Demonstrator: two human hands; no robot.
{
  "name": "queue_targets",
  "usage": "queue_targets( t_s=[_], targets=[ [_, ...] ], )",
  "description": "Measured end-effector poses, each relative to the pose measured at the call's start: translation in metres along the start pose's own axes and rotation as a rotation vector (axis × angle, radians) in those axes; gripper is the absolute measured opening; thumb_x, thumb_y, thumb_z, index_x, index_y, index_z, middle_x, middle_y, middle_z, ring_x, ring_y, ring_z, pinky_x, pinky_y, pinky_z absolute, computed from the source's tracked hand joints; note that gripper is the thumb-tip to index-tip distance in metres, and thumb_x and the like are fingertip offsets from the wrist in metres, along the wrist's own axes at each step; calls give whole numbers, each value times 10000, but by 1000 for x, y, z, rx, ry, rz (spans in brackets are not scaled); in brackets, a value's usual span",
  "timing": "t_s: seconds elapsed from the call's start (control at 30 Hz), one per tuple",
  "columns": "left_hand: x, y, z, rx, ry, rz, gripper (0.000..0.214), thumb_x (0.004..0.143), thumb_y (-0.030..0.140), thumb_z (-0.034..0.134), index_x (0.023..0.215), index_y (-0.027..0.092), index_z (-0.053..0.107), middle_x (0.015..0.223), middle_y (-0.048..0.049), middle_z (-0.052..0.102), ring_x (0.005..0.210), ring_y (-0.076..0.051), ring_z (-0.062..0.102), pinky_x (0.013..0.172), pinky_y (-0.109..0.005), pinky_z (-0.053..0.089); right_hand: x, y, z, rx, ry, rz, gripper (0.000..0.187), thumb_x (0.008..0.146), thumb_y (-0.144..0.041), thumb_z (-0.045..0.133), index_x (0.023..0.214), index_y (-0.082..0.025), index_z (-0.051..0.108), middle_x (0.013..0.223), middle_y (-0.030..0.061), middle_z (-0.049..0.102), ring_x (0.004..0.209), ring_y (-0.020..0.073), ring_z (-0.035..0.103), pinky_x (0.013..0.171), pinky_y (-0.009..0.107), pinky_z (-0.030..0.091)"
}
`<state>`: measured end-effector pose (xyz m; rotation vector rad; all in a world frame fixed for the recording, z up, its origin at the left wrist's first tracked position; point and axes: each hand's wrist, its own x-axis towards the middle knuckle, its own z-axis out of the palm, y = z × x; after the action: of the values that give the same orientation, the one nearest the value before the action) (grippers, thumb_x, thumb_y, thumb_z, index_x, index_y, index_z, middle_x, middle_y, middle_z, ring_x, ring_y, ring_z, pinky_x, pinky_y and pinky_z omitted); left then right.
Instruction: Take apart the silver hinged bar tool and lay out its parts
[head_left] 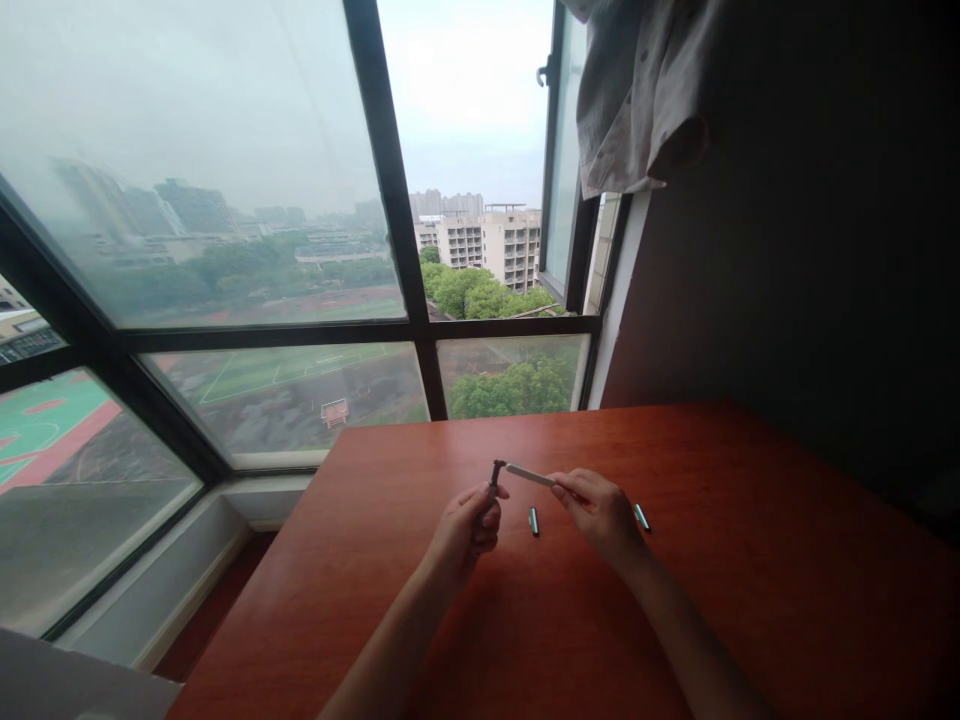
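My left hand (471, 522) is closed around a dark razor handle (494, 474), which stands upright with its short crosspiece at the top and no blade cartridge on it. My right hand (600, 510) pinches the near end of a slim pale stick (529, 474). The stick's far tip points left and reaches close to the razor handle's head; I cannot tell whether they touch. On the table between my hands lies a small green, white and black razor cartridge (533, 521). Another razor cartridge (643, 517) lies just right of my right hand.
Both hands are above a reddish-brown wooden table (360, 600). Behind it rise large windows with dark frames (431, 370), one pane swung open. A grey garment (637, 110) hangs at the upper right, beside a dark wall (810, 250).
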<state>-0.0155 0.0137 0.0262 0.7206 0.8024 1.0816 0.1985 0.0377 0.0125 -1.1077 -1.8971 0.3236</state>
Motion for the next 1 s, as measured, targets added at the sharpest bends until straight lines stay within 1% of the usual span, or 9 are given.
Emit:
queue_targets(
  t_s=[0.13,0.37,0.77,0.9,1.0],
  targets=[
    [0,1,-3,16,-17,3,284,767,380,651,868,121,587,542,78,342,428,-22,196,407,-163,90,0,-2,-2,0,-8,5,252,904,-348,503,955,-215,711,752,48,648,711,174,602,641,247,459],
    [0,-4,3,105,-58,-60,322,790,428,618,861,114,598,536,66,373,414,-24,216,410,-182,89,0,-8,-1,69,-27,-32,231,911,-316,501,966,-215,701,780,46,640,736,172,586,658,258,451],
    [1,-5,1,64,-40,-26,300,778,409,639,841,121,586,527,83,318,413,-17,171,408,-174,65,1,-5,-5,33,-29,-31,217,907,-302,512,973,-221,702,826,58,652,796,191,597,712,276,461],
    [0,1,-2,25,1,32,281,766,383,652,854,124,589,528,84,316,423,-23,176,406,-167,79,1,1,-5,-12,-21,-5,218,901,-306,513,962,-228,707,820,55,657,784,190,605,681,262,469],
    [0,5,-3,24,10,45,280,755,376,662,847,121,592,527,83,318,426,-24,178,406,-164,85,0,2,-5,-12,-1,12,224,899,-316,512,957,-227,709,809,55,657,772,187,609,647,248,473]
  ],
)
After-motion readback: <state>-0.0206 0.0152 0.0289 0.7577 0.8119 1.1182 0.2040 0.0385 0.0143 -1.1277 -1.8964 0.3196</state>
